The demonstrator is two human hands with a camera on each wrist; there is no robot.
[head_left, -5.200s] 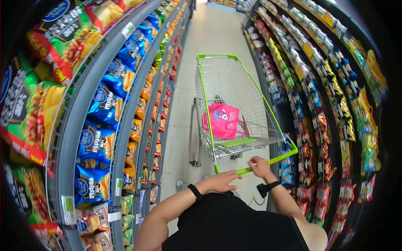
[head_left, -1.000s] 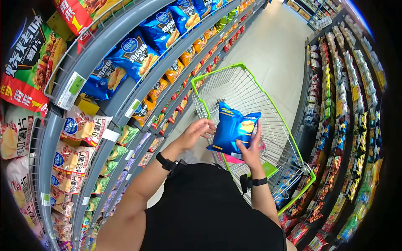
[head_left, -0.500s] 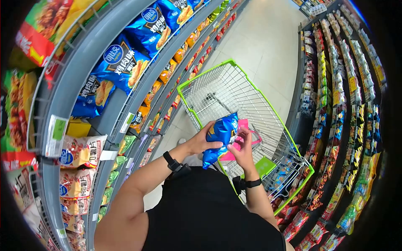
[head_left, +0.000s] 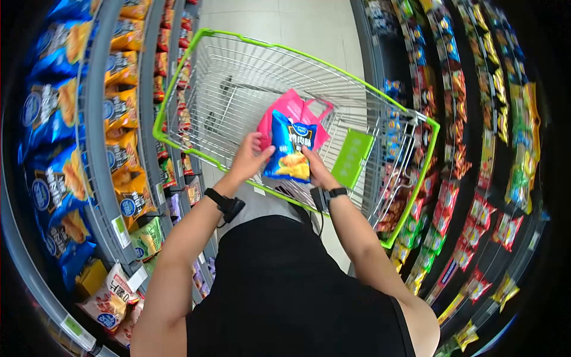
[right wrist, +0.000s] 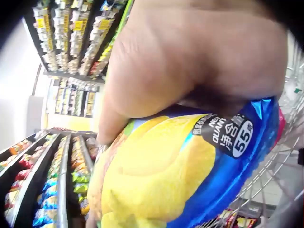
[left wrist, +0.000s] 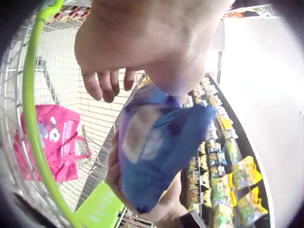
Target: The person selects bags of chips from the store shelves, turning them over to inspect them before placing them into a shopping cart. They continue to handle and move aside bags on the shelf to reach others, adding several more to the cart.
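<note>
A blue bag of potato chips [head_left: 291,149] is upright in front of me over the cart's near side, its printed front showing in the head view. My right hand [head_left: 319,171] grips its lower right edge, thumb on the front. At the left edge, my left hand [head_left: 247,159] is close by, thumb right at the bag and the other fingers apart from it. In the left wrist view those fingers [left wrist: 108,88] hang loose beside the blurred bag [left wrist: 152,152]. The right wrist view shows the yellow chip picture and a weight label [right wrist: 232,135], under my right hand [right wrist: 190,57].
Beneath the chips, a pink tote bag [head_left: 284,108] lies in a wire shopping cart with a green rim [head_left: 309,56]. A green flap [head_left: 353,157] sits near the cart's handle [head_left: 410,202]. Snack shelves [head_left: 98,119] line the left side, with more packets [head_left: 455,125] on the right.
Both hands were at the cart handle earlier; since then the chip bag came into them. It has turned front side up, the left hand has loosened from it, and the view has swung over the cart.
</note>
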